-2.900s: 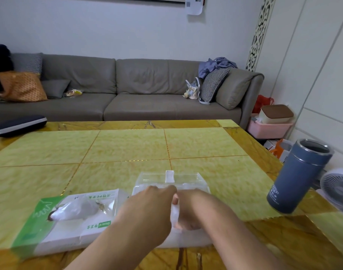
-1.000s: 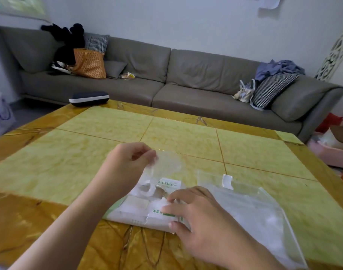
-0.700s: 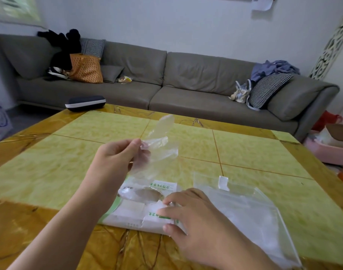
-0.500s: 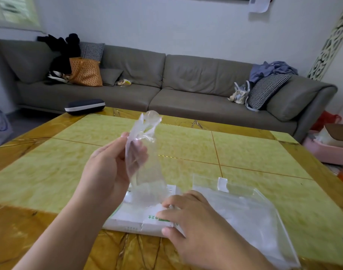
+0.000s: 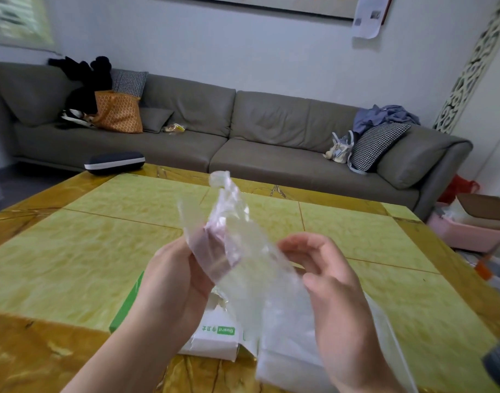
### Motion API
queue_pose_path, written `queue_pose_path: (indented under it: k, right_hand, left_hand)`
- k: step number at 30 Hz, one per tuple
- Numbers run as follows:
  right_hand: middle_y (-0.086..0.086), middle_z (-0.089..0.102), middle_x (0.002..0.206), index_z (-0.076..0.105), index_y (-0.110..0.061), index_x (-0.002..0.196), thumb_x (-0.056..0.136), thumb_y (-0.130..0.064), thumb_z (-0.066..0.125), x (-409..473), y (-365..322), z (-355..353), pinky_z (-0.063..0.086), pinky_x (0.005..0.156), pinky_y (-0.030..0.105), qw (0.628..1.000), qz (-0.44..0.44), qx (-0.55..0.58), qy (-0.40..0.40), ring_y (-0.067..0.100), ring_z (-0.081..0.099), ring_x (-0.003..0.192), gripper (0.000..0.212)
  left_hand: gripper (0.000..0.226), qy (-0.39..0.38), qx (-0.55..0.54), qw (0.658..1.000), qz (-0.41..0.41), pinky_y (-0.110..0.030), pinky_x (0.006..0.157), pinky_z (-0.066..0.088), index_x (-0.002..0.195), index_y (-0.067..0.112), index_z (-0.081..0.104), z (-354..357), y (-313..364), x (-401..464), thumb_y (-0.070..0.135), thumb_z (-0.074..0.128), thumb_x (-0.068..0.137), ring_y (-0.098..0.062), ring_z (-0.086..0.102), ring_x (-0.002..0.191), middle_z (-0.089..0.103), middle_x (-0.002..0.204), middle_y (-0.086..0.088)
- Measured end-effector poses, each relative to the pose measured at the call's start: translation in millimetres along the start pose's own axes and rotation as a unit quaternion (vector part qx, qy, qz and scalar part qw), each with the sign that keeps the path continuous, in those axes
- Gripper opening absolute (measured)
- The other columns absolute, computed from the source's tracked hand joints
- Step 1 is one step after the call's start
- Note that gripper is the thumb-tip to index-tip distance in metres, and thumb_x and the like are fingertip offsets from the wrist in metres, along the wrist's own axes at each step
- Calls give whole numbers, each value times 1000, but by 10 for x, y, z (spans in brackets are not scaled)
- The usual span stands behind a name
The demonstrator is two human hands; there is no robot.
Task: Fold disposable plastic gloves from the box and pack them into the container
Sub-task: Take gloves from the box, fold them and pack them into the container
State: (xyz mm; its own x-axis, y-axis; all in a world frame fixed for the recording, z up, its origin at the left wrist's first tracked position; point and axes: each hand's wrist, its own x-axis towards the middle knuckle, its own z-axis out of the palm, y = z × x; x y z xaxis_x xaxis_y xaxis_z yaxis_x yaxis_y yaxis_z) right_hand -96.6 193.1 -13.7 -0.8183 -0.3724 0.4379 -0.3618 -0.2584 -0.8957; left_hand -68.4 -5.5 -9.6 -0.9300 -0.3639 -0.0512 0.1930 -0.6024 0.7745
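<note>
Lifted off the box (image 5: 214, 336), my right hand (image 5: 325, 282) reaches half-curled, empty, toward the flimsy, slippery glove (image 5: 231, 234) my left hand (image 5: 177, 279) pinches; grab its cuff.

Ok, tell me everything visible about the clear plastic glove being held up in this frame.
The thin, clear plastic glove is crinkled film, see-through enough that the fingers behind it show pinkish. It is held up above the yellow-green tiled table, with a twisted tip pointing up and its lower part trailing down towards the white and green cardboard glove box. The left hand grips it; the right hand is at its right edge, contact unclear. It is unfolded.
</note>
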Motion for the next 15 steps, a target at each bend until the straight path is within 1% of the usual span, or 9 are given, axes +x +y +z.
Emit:
queue_pose_path:
  k: [2,4,5,7,8,9,11,13,15]
  right_hand:
    - [13,69,125,63,-12,128,87,-24,49,18,-26,-13,48,99,48,1000,16,10,-12,34,64,120,45]
    - [6,69,129,59,-24,135,90,-39,63,8,-44,0,51,100,46,997,50,-41,-36,27,66,120,47]
    - [1,69,128,56,-31,136,88,-41,72,-7,-34,21,54,98,41,993,70,-79,-47,24,68,117,52]
    - [-5,70,122,54,-39,135,85,-34,81,-43,-13,92,59,90,37,982,94,-153,-52,20,72,105,58]
    - [-6,72,115,56,-38,133,87,-29,81,-49,-11,130,61,84,36,980,96,-172,-29,20,74,97,54]
    - [-4,74,105,59,-33,128,91,-24,80,-49,-23,155,62,76,34,981,95,-168,8,19,76,86,44]
    - [5,74,87,65,-20,113,97,-18,75,-27,-74,162,58,59,28,984,92,-127,84,21,73,66,19]
    - [10,72,78,66,-14,102,98,-17,72,-14,-126,112,54,54,25,983,86,-112,121,21,67,58,7]
    - [10,71,77,66,-13,98,99,-20,71,-20,-153,91,53,53,26,982,79,-110,133,22,66,57,10]
  left_hand:
    - [31,6,7,1000,-7,-49,91,55,78,6,79,35,-32,-17,8,55,99,-22,71,76,72,81,-11]
    - [32,9,11,1000,-13,-46,87,55,74,5,79,75,-41,-47,11,57,97,-20,71,70,72,79,-12]
    - [27,2,18,1000,-15,-47,86,55,78,4,80,96,-49,-59,13,59,94,-24,72,74,73,84,-16]
    - [26,-16,26,999,-30,-54,93,56,96,-3,77,136,-77,-84,16,60,92,-35,73,90,73,100,-26]
    - [30,-23,23,999,-39,-57,95,56,106,-7,74,147,-105,-92,16,59,95,-40,71,99,71,108,-29]
    - [34,-23,20,999,-44,-55,91,59,113,-10,71,160,-126,-102,16,56,97,-41,69,102,71,110,-29]
    - [41,-31,8,998,-56,-48,82,62,117,-10,70,185,-134,-136,23,52,100,-38,69,99,72,110,-26]
    - [58,-58,-21,996,-71,-52,93,56,120,-9,69,202,-111,-181,41,46,103,-39,69,108,70,119,-28]
    - [83,-122,-13,989,-78,-57,107,44,127,-9,65,181,-92,-220,65,41,99,-44,63,122,65,129,-31]
